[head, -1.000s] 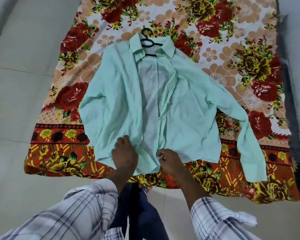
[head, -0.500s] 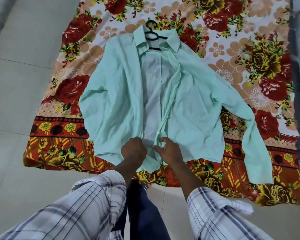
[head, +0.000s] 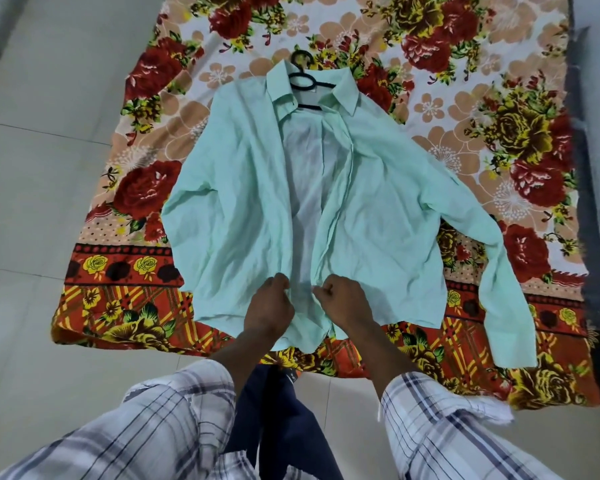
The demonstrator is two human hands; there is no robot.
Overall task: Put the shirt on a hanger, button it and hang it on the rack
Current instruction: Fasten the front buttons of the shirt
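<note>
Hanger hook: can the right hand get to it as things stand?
Probably yes. The hanger hook lies bare on the floral sheet past the collar, nothing over it. The right hand, though, pinches the front edge of the shirt near the hem and would have to let go first.

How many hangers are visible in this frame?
1. The black hanger sits inside the collar of the mint shirt, its hook on the floral sheet. Any other beneath the fabric would be hidden.

We wear a white checked shirt (head: pixel 84 455) lined in navy and grey. Its left sleeve (head: pixel 181 407) and right sleeve (head: pixel 440 417) stop at the forearms, leaving the left hand (head: pixel 269 303) and right hand (head: pixel 342 299) bare. Between the sleeves shows a dark navy garment (head: pixel 284 414).
</note>
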